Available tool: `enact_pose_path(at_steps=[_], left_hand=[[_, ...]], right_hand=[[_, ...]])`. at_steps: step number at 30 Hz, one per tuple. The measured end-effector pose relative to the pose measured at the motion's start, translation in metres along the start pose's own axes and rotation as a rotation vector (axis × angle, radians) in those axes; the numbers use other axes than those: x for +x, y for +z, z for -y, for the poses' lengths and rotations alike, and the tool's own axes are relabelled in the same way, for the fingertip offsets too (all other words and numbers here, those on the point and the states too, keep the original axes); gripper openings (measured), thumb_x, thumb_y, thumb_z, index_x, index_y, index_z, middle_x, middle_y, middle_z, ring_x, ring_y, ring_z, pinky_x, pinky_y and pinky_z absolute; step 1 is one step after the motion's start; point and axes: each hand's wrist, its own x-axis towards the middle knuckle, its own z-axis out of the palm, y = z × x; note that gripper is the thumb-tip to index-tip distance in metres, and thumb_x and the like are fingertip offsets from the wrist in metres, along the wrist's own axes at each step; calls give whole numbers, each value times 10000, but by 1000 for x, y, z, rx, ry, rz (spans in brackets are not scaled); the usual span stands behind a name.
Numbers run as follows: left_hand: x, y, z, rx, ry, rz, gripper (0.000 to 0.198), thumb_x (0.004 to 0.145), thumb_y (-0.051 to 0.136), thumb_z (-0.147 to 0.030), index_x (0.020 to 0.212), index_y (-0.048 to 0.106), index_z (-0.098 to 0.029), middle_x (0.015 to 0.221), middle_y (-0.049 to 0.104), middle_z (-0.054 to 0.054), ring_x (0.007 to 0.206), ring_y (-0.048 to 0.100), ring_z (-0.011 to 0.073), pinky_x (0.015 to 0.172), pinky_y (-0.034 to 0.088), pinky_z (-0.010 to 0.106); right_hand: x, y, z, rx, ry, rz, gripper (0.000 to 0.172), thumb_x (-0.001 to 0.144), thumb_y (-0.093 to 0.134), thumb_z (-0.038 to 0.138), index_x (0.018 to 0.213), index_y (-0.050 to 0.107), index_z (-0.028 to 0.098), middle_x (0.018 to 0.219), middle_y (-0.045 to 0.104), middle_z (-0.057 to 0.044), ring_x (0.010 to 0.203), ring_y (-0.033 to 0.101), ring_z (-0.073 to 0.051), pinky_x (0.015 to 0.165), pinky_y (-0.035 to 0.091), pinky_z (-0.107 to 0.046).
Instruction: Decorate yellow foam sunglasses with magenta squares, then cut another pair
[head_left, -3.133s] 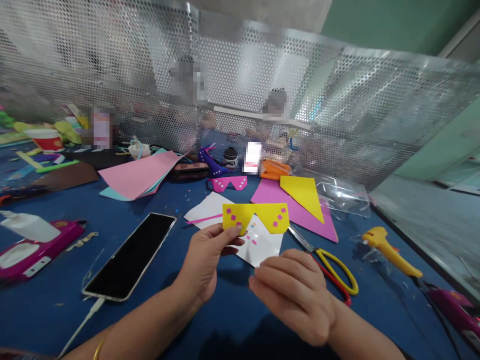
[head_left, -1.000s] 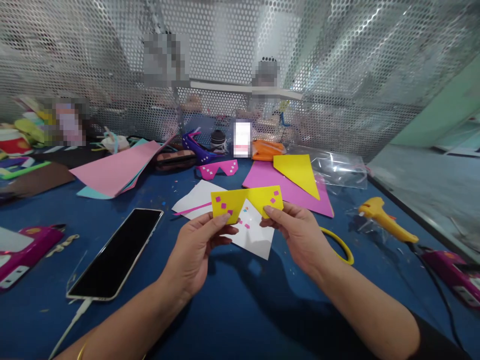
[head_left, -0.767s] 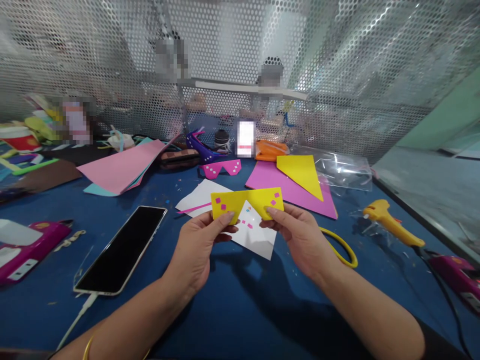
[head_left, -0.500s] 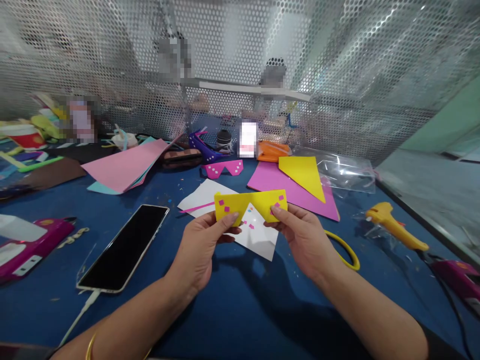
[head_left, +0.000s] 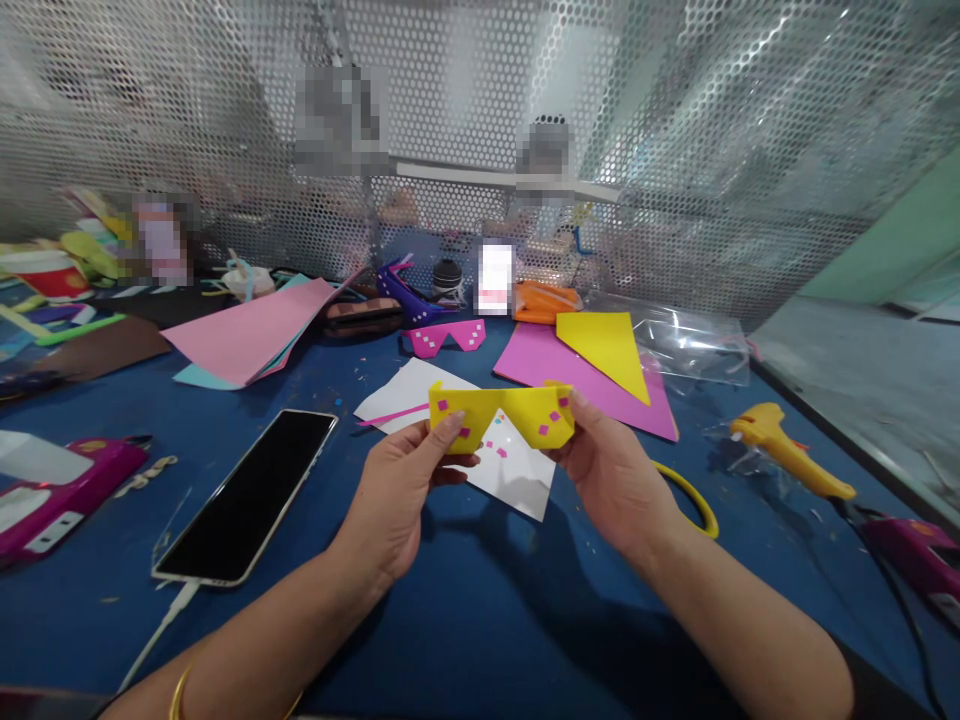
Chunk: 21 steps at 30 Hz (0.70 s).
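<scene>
A pair of yellow paper glasses (head_left: 501,414) with small pink squares is held up over the blue table (head_left: 480,610). My left hand (head_left: 401,490) pinches its left end between thumb and fingers. My right hand (head_left: 611,475) grips its right end, with the thumb on the outer edge. Under the glasses lies a white sheet (head_left: 510,470) carrying a few pink squares. Behind it rests another white sheet (head_left: 401,395) with a pink strip across it.
A phone (head_left: 247,495) on a cable lies at the left. Yellow-handled scissors (head_left: 694,500) and a yellow glue gun (head_left: 787,455) lie at the right. Pink paper glasses (head_left: 446,337), pink sheets (head_left: 251,340), a magenta sheet (head_left: 592,400) under a yellow triangle (head_left: 607,350), a perforated metal screen (head_left: 675,150) behind.
My right hand, first low and away from the glasses, has come up and taken their right end. Its thumb has since shifted to the outer edge, and the ends now bend slightly.
</scene>
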Motion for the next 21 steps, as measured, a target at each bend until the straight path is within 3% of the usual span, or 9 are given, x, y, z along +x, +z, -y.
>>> enact_pose_path(at_steps=[9,15,19,21], left_hand=[[2,-1,0,-70,-13,24,394,660,830,-454,937,767,-180,810,755,37,633,670,150,540,510,224],[6,-2,-2,-102,-20,-13,390,625,862,-450,877,762,-170,791,751,30,607,656,125,526,509,194],[4,-3,-7,-121,-30,-23,473,584,881,-483,923,748,-181,815,748,27,590,649,127,505,513,204],[3,-4,-10,-111,-67,-14,471,637,846,-502,959,735,-176,852,749,46,614,662,144,519,526,225]], right_hand=[[3,-1,3,96,92,-42,234,754,789,380,947,752,252,1115,747,-13,1034,681,-195,847,540,-291],[1,2,5,13,55,58,221,727,805,356,892,759,216,1004,763,-37,924,684,-185,837,508,-310],[2,3,3,-30,55,-3,236,646,849,292,848,765,202,914,767,-39,798,674,-164,763,496,-297],[3,4,4,-32,44,-25,233,636,852,310,823,767,200,865,764,-40,745,661,-157,731,493,-298]])
